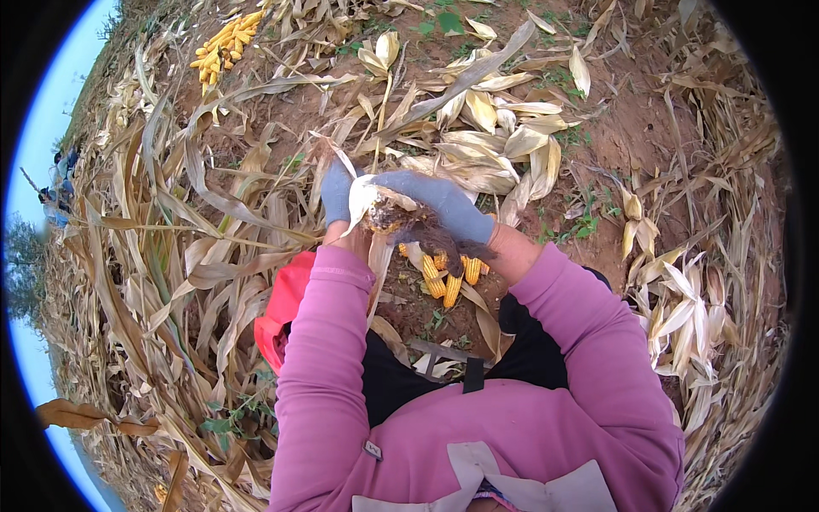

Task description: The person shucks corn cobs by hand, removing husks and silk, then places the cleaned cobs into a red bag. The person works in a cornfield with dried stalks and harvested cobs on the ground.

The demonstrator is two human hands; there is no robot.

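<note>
Both my hands wear grey-blue gloves and meet in front of me around one ear of corn [388, 219]. Pale husk [362, 201] is partly pulled back from it, and a tuft of dark brown silk [431, 235] hangs off its end. My left hand [336, 193] is closed at the ear's left side, its fingers largely behind the husk. Over the top of the ear lies my right hand [444, 203], closed, with its fingertips partly hidden. Below, several bare yellow ears [452, 290] rest on the soil between my legs.
A pile of yellow ears [229, 44] lies at the far left. Loose husks [503, 141] are heaped beyond my hands, with more husks [693, 311] at the right. Dry stalks and leaves [119, 256] cover the left side. A red cloth or bag [286, 303] sits by my left arm.
</note>
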